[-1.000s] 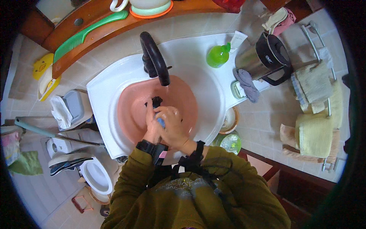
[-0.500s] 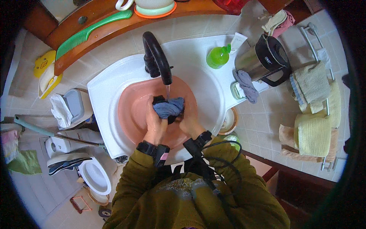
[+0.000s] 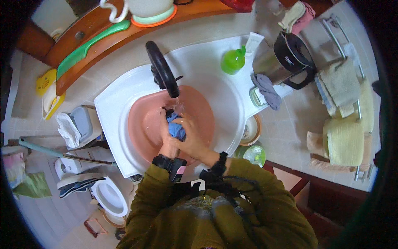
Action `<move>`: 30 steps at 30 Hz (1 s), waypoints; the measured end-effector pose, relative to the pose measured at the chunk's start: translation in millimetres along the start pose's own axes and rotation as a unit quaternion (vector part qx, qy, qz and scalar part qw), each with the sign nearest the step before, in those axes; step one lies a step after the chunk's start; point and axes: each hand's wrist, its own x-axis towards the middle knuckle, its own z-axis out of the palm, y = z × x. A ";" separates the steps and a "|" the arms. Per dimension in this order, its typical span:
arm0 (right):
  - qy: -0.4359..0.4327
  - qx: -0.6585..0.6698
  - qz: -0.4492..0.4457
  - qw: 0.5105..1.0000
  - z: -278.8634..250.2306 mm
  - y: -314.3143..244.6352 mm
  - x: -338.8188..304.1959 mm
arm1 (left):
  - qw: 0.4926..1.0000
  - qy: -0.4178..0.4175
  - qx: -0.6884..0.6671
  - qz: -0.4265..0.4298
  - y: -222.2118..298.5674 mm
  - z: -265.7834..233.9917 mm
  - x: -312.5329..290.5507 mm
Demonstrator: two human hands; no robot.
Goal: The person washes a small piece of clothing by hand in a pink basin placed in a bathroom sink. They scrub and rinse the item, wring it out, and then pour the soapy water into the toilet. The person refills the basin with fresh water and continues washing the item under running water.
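Note:
A bunched blue and black cloth (image 3: 176,129), its exact kind hidden by the folds, is squeezed between my two hands over the pink basin (image 3: 143,118). My left hand (image 3: 166,137) is closed along its left side. From the right, my right hand (image 3: 190,133) wraps over it with bent fingers. Just beyond the hands, water runs from the black faucet (image 3: 163,72) and splashes at the cloth's dark far end.
The basin sits in a white sink (image 3: 226,108). On the counter to the right are a green bottle (image 3: 233,62), a white tube (image 3: 253,43), a steel kettle (image 3: 273,62) and a grey sock-like cloth (image 3: 267,91) over a soap dish. A green comb (image 3: 87,47) lies on the wooden shelf.
My right hand has moved in over the cloth and closed round it. The cloth has gone from spread between both hands to a tighter, lower bundle. The view has shifted slightly.

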 end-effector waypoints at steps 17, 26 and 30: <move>-0.049 0.048 0.096 0.993 7.7 16.3 29.4 | 0.992 0.031 0.108 0.060 -25.5 -8.0 -5.5; -0.026 0.055 -0.056 0.997 8.4 2.5 1.6 | 0.999 -0.040 -0.008 0.002 -7.8 -32.9 -1.9; -0.009 0.028 -0.036 0.999 15.2 14.9 5.0 | 0.996 -0.069 0.039 0.027 -16.1 -42.0 1.4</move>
